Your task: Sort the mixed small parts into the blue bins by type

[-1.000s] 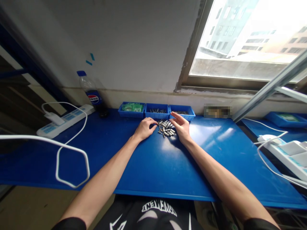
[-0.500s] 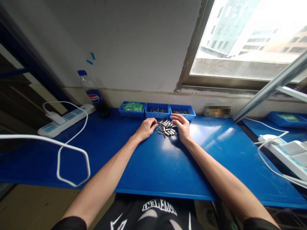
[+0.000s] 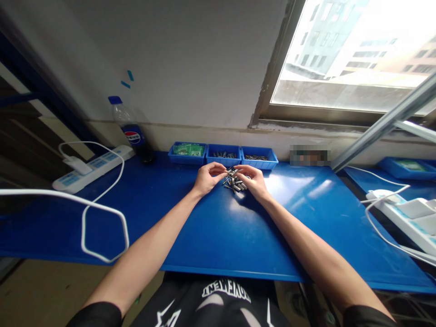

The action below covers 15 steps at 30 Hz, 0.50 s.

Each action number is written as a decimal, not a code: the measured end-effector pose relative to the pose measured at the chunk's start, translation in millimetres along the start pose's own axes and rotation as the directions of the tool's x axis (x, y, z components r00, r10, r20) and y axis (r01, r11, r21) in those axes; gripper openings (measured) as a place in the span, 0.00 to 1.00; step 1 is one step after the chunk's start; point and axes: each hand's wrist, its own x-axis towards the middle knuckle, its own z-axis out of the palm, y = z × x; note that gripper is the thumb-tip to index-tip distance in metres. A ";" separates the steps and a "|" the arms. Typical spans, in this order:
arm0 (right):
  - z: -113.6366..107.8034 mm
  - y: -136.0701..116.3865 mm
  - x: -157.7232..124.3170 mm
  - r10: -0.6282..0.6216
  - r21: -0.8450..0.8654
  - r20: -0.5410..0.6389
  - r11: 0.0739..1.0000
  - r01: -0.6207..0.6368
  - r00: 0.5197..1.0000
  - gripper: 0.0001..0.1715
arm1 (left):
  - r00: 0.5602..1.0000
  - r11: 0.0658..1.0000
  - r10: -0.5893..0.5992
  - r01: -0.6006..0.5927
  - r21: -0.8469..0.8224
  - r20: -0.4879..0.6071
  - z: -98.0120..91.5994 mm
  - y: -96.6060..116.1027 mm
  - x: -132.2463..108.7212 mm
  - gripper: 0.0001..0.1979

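A pile of small silver and black cylinder-shaped metal parts [image 3: 236,183], some thin like pins, lies on the blue table. At its left edge, my left hand [image 3: 208,178] is closed in a pinch, thumb and fingertips together. From the opposite side my right hand [image 3: 255,182] also pinches over the pile, its fingertips almost meeting those of the left. Whatever sits between the fingertips is too small to make out. The fingers partly cover the pile's far side.
Behind the pile stand three blue bins: one with green packets [image 3: 188,153], one with small dark parts [image 3: 223,155], one with thin dark pieces [image 3: 259,158]. A cola bottle [image 3: 133,136] and power strip [image 3: 98,168] are left. Another power strip [image 3: 405,218] is right.
Both hands have come closer together above the pile. My right hand's fingers have gone from spread to pinched, and my left fingertips have moved slightly right and closed.
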 end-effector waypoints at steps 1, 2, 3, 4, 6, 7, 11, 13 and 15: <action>-0.3 -0.2 0.3 -0.015 -0.012 0.016 1.000 0.015 1.000 0.15 | 1.000 1.000 0.003 -0.003 0.003 -0.001 -0.2 0.4 -0.1 0.19; -0.6 -0.6 0.4 -0.029 -0.019 0.026 0.999 0.029 0.999 0.13 | 1.000 1.000 0.007 -0.007 0.009 -0.002 -0.4 0.8 -0.2 0.20; -1.0 -1.1 0.5 -0.039 -0.021 0.034 0.999 0.040 0.999 0.12 | 1.000 1.000 0.013 -0.013 0.016 -0.004 -0.4 1.1 -0.4 0.20; -1.2 -1.5 0.5 -0.044 -0.018 0.040 0.999 0.045 0.998 0.11 | 1.000 1.000 0.019 -0.019 0.022 -0.005 -0.4 1.3 -0.6 0.20; -1.7 -1.7 0.3 -0.037 0.007 0.047 0.999 0.037 0.998 0.11 | 0.999 0.999 0.032 -0.032 0.029 -0.002 -0.1 1.6 -1.0 0.19; -1.9 -1.4 0.2 -0.029 0.026 0.050 0.999 0.028 0.998 0.12 | 0.999 0.999 0.038 -0.038 0.031 0.003 0.1 1.6 -1.2 0.19; -2.6 1.6 -0.5 0.001 0.093 0.065 0.996 -0.007 0.998 0.14 | 0.998 0.998 0.052 -0.053 0.044 0.022 1.2 1.7 -1.9 0.17; -2.9 3.2 -0.6 0.015 0.117 0.072 0.993 -0.023 0.997 0.14 | 0.997 0.996 0.064 -0.066 0.066 0.035 1.5 2.4 -2.1 0.16; -3.5 5.1 -0.3 0.023 0.142 0.057 0.989 -0.030 0.998 0.13 | 0.995 0.984 0.090 -0.096 0.150 0.046 1.4 3.9 -2.3 0.12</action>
